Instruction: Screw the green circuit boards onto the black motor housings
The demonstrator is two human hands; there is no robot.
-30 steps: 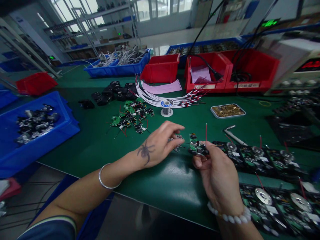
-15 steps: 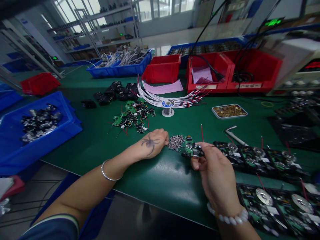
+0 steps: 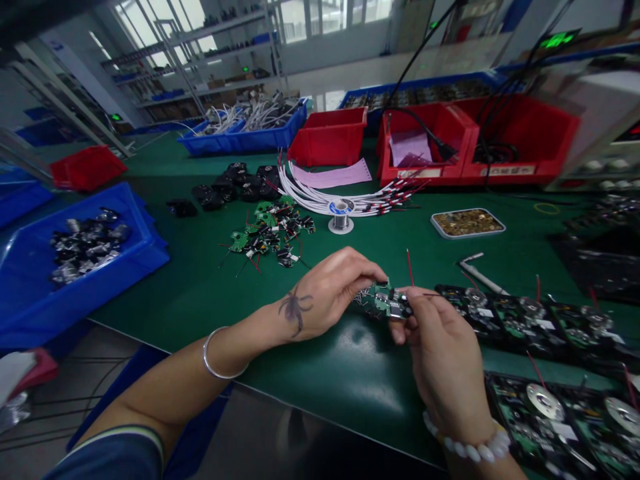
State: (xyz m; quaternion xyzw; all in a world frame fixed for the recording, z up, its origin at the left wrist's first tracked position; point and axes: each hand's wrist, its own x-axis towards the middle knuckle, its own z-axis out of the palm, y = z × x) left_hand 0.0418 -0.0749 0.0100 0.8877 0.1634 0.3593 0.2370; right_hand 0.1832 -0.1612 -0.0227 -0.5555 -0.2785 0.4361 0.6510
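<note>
Held the left forearm slanted, spider tattoo near the wrist, left hand knuckles up with fingers bent forward over the thumb. Had the right hand angled inward from the lower right, thumb pressed above curled fingers. Pointed both hands' fingertips toward each other.

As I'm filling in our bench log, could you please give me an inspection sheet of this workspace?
Surface: green bench top, glossy, reflecting light.
Job's things: circuit board, off the pile; small metal pins, partly hidden.
Clutter: loose boards, black parts, spool.
Hands: right hand pinches the circuit board; left hand is at its edge, contact unclear.
Cables: white wires bundled; black plug in a red bin.
Surroundings: shelves, windows.
</note>
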